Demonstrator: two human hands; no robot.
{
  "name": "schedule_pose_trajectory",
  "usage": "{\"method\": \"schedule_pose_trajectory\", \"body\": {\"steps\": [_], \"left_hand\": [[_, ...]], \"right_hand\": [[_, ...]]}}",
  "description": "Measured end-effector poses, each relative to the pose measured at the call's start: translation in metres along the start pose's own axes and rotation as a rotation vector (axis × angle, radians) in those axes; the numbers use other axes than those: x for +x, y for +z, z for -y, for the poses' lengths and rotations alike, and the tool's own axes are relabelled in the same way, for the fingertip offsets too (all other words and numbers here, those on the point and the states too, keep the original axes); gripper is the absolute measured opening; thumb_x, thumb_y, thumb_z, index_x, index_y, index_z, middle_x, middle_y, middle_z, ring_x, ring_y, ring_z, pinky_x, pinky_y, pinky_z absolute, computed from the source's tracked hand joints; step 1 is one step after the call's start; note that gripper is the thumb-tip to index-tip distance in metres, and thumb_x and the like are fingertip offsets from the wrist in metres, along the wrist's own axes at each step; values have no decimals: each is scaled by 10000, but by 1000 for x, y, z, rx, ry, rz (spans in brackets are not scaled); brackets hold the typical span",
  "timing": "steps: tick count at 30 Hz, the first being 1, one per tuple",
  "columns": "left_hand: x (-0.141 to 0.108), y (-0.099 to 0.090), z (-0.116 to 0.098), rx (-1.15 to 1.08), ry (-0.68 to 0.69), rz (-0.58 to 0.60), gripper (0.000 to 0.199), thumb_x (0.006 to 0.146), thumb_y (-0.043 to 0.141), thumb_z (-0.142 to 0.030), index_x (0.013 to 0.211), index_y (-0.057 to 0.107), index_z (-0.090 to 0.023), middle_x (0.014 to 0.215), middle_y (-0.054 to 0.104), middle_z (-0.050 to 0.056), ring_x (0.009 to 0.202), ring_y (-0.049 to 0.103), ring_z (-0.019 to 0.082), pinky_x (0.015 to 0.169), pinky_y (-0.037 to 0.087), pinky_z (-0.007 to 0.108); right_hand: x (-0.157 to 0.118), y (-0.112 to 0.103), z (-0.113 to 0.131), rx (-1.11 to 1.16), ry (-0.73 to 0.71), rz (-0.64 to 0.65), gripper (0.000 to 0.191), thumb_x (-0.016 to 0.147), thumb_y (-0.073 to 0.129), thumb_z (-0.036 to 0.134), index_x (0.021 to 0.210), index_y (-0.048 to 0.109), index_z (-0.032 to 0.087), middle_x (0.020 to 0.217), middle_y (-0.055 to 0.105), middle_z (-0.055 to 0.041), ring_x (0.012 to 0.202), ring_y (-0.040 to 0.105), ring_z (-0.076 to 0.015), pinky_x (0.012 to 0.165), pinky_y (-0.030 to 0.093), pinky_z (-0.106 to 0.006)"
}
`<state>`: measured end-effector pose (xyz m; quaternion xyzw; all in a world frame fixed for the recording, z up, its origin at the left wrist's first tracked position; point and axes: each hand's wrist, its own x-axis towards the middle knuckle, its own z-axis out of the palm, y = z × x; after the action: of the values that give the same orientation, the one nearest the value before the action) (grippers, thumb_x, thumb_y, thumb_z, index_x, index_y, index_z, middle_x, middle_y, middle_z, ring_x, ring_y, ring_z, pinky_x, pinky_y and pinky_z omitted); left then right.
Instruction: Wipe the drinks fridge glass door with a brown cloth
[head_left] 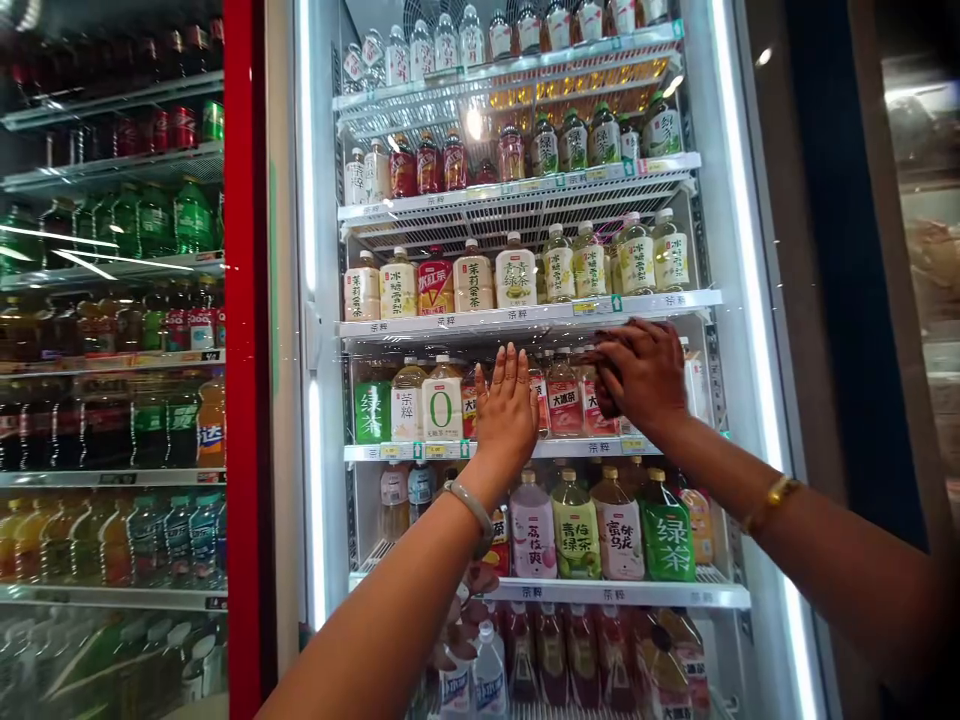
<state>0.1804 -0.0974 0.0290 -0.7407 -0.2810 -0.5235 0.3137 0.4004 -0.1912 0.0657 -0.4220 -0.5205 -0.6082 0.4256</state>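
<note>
My left hand [507, 408] is raised with its fingers stretched upward, flat at the glass front of a lit drinks cooler. Behind it, partly covered, stand bottles with red labels [564, 395]. A white-labelled bottle with a green zero [442, 398] shows just left of this hand. Farther right, my right hand [646, 372] is up at the same shelf level, its fingers bent and close together, pointing left. A dark shape under its fingers looks like its reflection; anything inside the fingers is hidden. Bracelets circle both wrists, a pale bangle [471, 515] and a gold-coloured one [771, 503].
Shelves of tea bottles [514, 270] fill the cooler above and below my hands. A bright light strip [757, 300] runs down its right side. On the left, past a red frame [247, 400], another cooler holds green bottles [193, 215] and soft drinks.
</note>
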Motion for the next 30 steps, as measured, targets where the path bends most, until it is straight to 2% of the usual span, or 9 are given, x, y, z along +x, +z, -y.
{"method": "schedule_pose_trajectory", "body": {"steps": [3, 7, 13, 15, 17, 20, 22, 26, 30], "left_hand": [[2, -2, 2, 7, -4, -8, 693, 1050, 345, -265, 1682, 81, -158, 1748, 167, 114, 1636, 111, 240, 1341, 25, 577], [-4, -7, 6, 26, -26, -1, 676, 1049, 348, -264, 1676, 128, -142, 1743, 192, 119, 1635, 123, 247, 1341, 59, 577], [-27, -11, 17, 60, 42, 18, 681, 1061, 351, -311, 1677, 112, -146, 1742, 200, 102, 1631, 161, 245, 1343, 114, 567], [-32, -9, 20, 60, 68, 26, 682, 1065, 352, -322, 1677, 104, -153, 1737, 221, 94, 1627, 179, 238, 1344, 126, 558], [-34, -6, 21, 53, 71, 27, 687, 1062, 361, -311, 1678, 96, -158, 1732, 238, 94, 1625, 188, 235, 1345, 130, 551], [-33, -2, 20, 50, 65, 14, 682, 1055, 373, -283, 1674, 120, -143, 1728, 245, 104, 1625, 189, 243, 1343, 132, 558], [-33, 0, 19, 54, 64, 3, 662, 1056, 375, -285, 1665, 170, -127, 1722, 259, 115, 1624, 191, 252, 1340, 140, 567], [-36, -2, 24, 80, 88, -5, 608, 1066, 359, -297, 1635, 279, -100, 1692, 329, 140, 1615, 220, 265, 1336, 153, 571], [-43, -9, 40, 109, 122, -13, 656, 1067, 348, -281, 1664, 148, -100, 1717, 258, 133, 1627, 157, 240, 1345, 111, 543]], "right_hand": [[28, 22, 36, -12, 62, -18, 210, 921, 671, 285, 1117, 738, 249, 1313, 673, -93, 1376, 475, -360, 1232, 283, -704], [15, 24, 70, 28, -172, 25, 239, 960, 600, 236, 1161, 727, 256, 1383, 654, -85, 1462, 386, -326, 1270, 231, -658], [-29, -2, 40, 125, -641, 131, 265, 939, 642, 219, 1184, 715, 289, 1409, 668, -11, 1488, 395, -287, 1269, 280, -612], [-21, -3, 27, 97, -598, 134, 250, 941, 643, 215, 1169, 720, 283, 1396, 674, -24, 1475, 413, -288, 1263, 293, -598], [-2, 5, 26, 46, -438, 83, 206, 955, 636, 239, 1133, 731, 282, 1352, 692, -37, 1441, 445, -283, 1257, 304, -581], [30, 26, 46, 5, -186, -29, 168, 967, 624, 293, 1080, 747, 277, 1297, 703, -57, 1389, 474, -292, 1250, 292, -583], [42, 38, 67, 8, -127, -50, 172, 965, 619, 286, 1076, 750, 279, 1306, 695, -58, 1385, 468, -300, 1258, 263, -593], [28, 39, 93, 35, -253, -4, 227, 963, 603, 231, 1148, 726, 281, 1356, 678, -42, 1443, 413, -301, 1281, 226, -603], [-5, 19, 77, 87, -487, 77, 234, 951, 631, 233, 1165, 710, 288, 1382, 671, -21, 1492, 379, -299, 1282, 244, -611]]}}
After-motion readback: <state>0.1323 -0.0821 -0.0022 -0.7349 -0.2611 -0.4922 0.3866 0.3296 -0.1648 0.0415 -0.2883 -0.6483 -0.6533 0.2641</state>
